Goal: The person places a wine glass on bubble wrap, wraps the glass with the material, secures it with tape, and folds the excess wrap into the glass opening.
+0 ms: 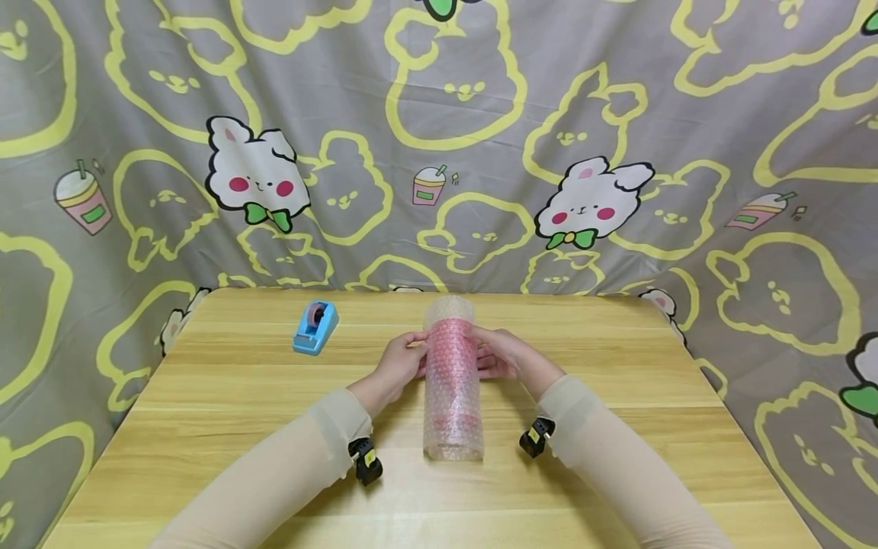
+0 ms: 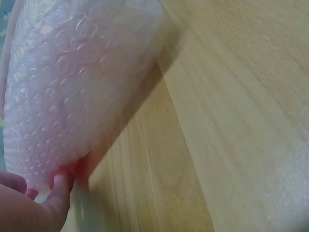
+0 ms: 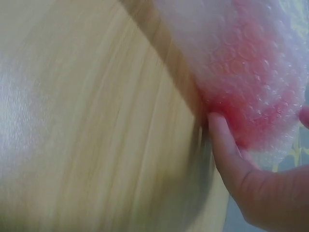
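A long roll of clear bubble wrap (image 1: 453,404) lies on the table, pointing away from me, with something pink and red showing through its layers. What is inside is blurred by the bubbles. My left hand (image 1: 399,362) grips the roll's left side, a little beyond its middle. From the opposite side my right hand (image 1: 506,354) holds it, thumb on top and fingers low along the side. In the left wrist view the thumb and fingers of that hand meet the wrap (image 2: 63,96) at its edge. The right wrist view shows a finger against the reddish part of the wrap (image 3: 241,111).
A blue tape dispenser (image 1: 315,328) with a roll of tape stands at the back left of the wooden table (image 1: 604,473). Behind the table's far edge hangs a grey patterned curtain (image 1: 480,221). Black wrist cameras (image 1: 366,461) are strapped over both sleeves.
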`<state>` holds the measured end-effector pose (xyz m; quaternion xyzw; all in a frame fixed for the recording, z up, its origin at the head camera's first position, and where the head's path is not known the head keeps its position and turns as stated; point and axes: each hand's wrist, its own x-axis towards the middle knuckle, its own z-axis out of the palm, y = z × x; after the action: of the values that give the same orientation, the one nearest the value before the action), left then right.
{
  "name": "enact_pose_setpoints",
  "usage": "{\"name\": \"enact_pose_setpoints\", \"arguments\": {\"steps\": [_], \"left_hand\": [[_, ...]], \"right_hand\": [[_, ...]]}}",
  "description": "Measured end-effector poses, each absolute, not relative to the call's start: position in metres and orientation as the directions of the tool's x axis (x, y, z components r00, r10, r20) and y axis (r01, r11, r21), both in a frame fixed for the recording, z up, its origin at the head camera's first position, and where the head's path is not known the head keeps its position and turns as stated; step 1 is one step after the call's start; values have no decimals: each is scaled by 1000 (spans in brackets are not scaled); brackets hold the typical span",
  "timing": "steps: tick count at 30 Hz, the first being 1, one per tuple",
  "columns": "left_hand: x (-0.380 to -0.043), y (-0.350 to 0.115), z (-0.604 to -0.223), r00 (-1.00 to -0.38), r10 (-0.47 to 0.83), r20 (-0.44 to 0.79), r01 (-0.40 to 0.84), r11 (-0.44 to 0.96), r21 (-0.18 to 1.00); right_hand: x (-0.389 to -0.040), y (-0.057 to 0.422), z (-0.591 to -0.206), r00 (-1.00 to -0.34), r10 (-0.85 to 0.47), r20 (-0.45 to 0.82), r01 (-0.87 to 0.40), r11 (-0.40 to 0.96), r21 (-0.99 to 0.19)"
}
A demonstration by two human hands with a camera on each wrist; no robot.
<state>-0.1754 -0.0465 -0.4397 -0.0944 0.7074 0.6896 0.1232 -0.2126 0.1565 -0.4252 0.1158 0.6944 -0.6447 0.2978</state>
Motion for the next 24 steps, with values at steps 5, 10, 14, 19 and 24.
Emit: {"name": "enact_pose_setpoints", "arguments": {"steps": [5, 10, 14, 19, 24], "left_hand": [[-175, -49, -439, -952, 39, -304, -303, 15, 953], [-175, -49, -439, -958, 31, -287, -286, 14, 958], [-174, -48, -438, -962, 21, -273, -272, 22, 962], [-172, -47, -436, -963, 13, -270, -269, 18, 963], [-173, -47, -437, -964, 10, -267, -266, 20, 964]], "right_hand": [[-213, 156, -427, -786, -227, -575, 555, 150, -818], [-214, 155, -428, -788, -217, -576, 556, 152, -817], [-214, 154, -428, -794, -202, -574, 553, 151, -819], [-214, 154, -424, -794, -209, -571, 556, 131, -821], [-215, 155, -423, -801, -209, -561, 544, 135, -828]]}}
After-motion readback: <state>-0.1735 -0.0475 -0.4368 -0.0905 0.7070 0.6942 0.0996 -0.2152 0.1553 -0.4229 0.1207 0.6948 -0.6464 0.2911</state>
